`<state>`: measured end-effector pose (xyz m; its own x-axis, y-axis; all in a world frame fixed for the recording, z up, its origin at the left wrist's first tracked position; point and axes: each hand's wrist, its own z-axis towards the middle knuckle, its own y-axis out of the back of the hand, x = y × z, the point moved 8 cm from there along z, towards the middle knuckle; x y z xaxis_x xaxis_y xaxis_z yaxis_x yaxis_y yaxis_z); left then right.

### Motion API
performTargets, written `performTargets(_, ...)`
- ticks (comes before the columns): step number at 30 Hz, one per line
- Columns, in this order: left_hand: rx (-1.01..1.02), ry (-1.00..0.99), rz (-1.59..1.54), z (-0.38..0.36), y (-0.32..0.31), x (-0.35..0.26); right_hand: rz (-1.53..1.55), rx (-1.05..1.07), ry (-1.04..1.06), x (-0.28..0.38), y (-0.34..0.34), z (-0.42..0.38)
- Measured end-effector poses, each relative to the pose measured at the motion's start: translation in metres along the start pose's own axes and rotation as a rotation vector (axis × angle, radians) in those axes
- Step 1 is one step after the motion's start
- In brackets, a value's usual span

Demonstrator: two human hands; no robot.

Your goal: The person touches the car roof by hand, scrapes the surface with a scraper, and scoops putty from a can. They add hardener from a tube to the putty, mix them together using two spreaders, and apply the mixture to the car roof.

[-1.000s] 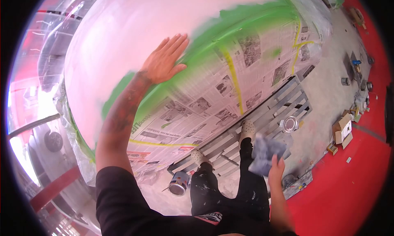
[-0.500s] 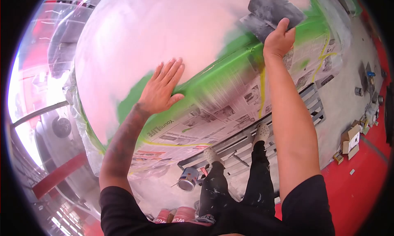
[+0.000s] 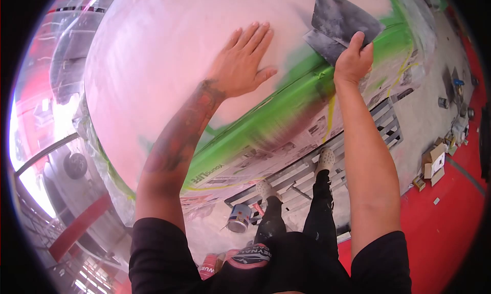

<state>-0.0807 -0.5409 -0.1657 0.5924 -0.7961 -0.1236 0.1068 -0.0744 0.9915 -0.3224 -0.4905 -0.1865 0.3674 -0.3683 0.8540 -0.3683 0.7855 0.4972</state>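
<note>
Across the upper middle of the frame, a broad pale pink panel (image 3: 153, 53) with a green border (image 3: 250, 125) along its lower edge. At lower right, red floor (image 3: 434, 217). Below the border, newspaper (image 3: 276, 150) with yellow tape, then a grey slatted platform (image 3: 381, 121) at centre right. At upper right, dark grey sheets (image 3: 342, 20), overlapping, over the panel and its border; contact with the surface impossible to tell. Left of them, at upper centre, the left hand (image 3: 243, 61), laid flat on the pink area, fingers slightly fanned, thumb apart. At the sheets' lower right, the right hand (image 3: 354, 61), thumb on top, gripping them, other fingers mostly hidden. At lower centre left, a metal can (image 3: 239, 218).
</note>
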Motion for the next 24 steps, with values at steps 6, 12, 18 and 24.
performTargets(6,0.133,0.003,-0.011,-0.056,0.005,-0.008,-0.106,0.004,0.017,-0.01,-0.003,0.005)
performTargets(12,0.232,0.034,-0.024,-0.105,0.004,-0.01,-0.071,-0.034,0.031,-0.013,-0.004,0.007)
performTargets(18,0.308,0.07,-0.033,-0.142,0.001,-0.011,-0.075,0.004,0.009,-0.016,-0.006,0.01)
performTargets(24,0.067,0.063,0.03,-0.034,0.004,0.02,-0.053,-0.023,0.055,-0.007,-0.002,0.003)
